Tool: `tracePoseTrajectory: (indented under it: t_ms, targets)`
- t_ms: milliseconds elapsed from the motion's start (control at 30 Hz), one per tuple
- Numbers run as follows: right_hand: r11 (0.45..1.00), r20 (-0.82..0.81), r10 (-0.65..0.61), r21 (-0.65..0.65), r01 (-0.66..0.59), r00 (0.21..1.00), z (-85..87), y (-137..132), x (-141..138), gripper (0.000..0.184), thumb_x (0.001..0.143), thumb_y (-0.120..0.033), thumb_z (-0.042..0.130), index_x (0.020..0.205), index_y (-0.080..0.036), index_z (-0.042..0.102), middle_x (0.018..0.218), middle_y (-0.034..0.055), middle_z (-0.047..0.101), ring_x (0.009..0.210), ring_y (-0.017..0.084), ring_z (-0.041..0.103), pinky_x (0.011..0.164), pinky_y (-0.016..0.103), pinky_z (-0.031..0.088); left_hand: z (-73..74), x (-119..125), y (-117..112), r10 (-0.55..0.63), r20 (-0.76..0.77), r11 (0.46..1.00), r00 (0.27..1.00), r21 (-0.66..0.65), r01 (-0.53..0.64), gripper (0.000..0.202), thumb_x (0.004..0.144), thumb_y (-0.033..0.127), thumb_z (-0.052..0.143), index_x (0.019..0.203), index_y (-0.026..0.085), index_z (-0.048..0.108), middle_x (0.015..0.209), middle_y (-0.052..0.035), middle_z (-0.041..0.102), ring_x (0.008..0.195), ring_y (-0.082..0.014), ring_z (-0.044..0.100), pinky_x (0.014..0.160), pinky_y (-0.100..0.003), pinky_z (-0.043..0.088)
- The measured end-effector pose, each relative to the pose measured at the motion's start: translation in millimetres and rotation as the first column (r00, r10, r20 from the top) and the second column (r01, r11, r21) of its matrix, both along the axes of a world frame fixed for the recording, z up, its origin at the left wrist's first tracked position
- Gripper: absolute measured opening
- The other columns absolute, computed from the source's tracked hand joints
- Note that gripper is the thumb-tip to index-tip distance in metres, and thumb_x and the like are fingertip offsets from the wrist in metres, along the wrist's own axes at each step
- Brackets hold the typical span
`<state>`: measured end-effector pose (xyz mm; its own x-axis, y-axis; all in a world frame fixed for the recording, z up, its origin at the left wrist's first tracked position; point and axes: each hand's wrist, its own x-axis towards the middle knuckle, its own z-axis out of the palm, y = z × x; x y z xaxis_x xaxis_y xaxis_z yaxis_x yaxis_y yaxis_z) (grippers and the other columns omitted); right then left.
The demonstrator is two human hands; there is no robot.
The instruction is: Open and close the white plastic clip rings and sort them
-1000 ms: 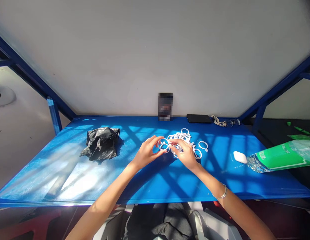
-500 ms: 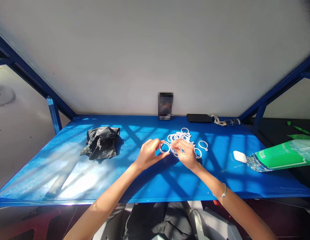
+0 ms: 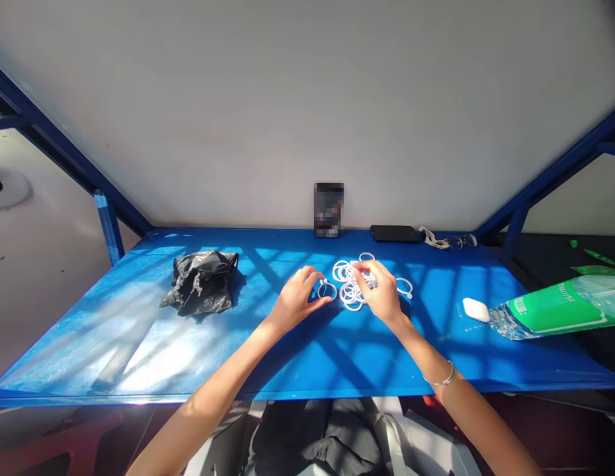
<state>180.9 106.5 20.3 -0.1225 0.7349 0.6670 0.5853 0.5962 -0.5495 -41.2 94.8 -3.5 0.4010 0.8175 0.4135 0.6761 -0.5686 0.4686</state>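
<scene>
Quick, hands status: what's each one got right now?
Left hand: pinching one white ring between thumb and fingers.
Right hand: fingers curled onto the ring pile; grip cannot be told.

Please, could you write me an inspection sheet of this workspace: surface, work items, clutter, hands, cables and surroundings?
Surface: blue table, sunlit, with striped shadows.
Job's things: pile of white rings; single ring just left of it.
Clutter: black bag, phone, white case, bottle lying on its side, dark box.
Grippers: left hand pinches the single ring with its fingers; right hand lies on the pile, its grip hidden.
Cables: pale cord beside the phone.
Surroundings: white wall, blue frame.
</scene>
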Motion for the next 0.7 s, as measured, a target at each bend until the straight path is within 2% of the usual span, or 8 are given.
tracePoseTrajectory:
  t_ms: [133, 333, 533, 633, 700]
  targets:
    - [0.991, 0.034, -0.091, -0.093, 0.094, 0.995, 1.9, 11.1, 15.2, 0.022, 0.095, -0.034, 0.050, 0.090, -0.020, 0.066, 0.090, 0.0085, 0.072, 0.085, 0.026, 0.068, 0.078, 0.039, 0.055, -5.8, 2.4, -1.0, -0.042, -0.182, 0.999, 0.982, -0.003, 0.042, 0.027, 0.086, 0.032, 0.071, 0.109, 0.020, 0.063, 0.122, -0.0101, 0.058, 0.108, -0.0251, 0.061, 0.086, -0.038, 0.056]
    - [0.968, 0.118, -0.061, -0.234, 0.088, 0.991, -1.7, 19.6, 29.4, 0.022, 0.090, -0.034, 0.047, 0.087, -0.020, 0.064, 0.086, 0.0069, 0.072, 0.081, 0.026, 0.068, 0.072, 0.037, 0.051, -16.9, 9.3, -2.3, -0.051, -0.351, 0.999, 0.935, -0.001, 0.054, 0.007, 0.090, 0.017, 0.063, 0.096, 0.017, 0.064, 0.121, -0.0114, 0.059, 0.106, -0.0259, 0.060, 0.086, -0.039, 0.055]
    - [0.941, 0.211, -0.145, -0.271, 0.200, 0.967, 1.1, 19.1, 35.3, 0.021, 0.088, -0.033, 0.048, 0.085, -0.021, 0.064, 0.085, 0.0061, 0.072, 0.080, 0.026, 0.068, 0.071, 0.036, 0.049, -26.3, 6.4, 1.3, -0.034, -0.344, 0.994, 0.938, 0.083, 0.067, 0.019, 0.098, 0.013, 0.043, 0.089, 0.016, 0.060, 0.116, -0.0098, 0.059, 0.090, -0.0195, 0.061, 0.076, -0.032, 0.053]
    - [0.955, 0.207, -0.156, -0.218, 0.201, 0.966, 3.8, 19.6, 35.7, 0.022, 0.089, -0.033, 0.049, 0.088, -0.020, 0.067, 0.092, 0.0078, 0.072, 0.088, 0.028, 0.067, 0.078, 0.040, 0.051, -17.9, 3.3, 1.0, -0.076, -0.287, 0.988, 0.955, 0.111, 0.111, 0.021, 0.099, 0.011, 0.038, 0.095, 0.016, 0.058, 0.120, -0.0103, 0.058, 0.081, -0.0146, 0.061, 0.069, -0.027, 0.052]
    - [0.973, 0.148, -0.081, -0.203, 0.111, 0.986, 5.4, 18.8, 32.9, 0.023, 0.091, -0.034, 0.050, 0.092, -0.020, 0.068, 0.097, 0.0086, 0.072, 0.095, 0.029, 0.067, 0.084, 0.042, 0.052, -7.6, 1.8, -1.0, -0.112, -0.225, 0.978, 0.968, 0.146, 0.147, 0.020, 0.101, 0.013, 0.037, 0.098, 0.016, 0.057, 0.121, -0.0106, 0.057, 0.081, -0.0136, 0.063, 0.067, -0.025, 0.052]
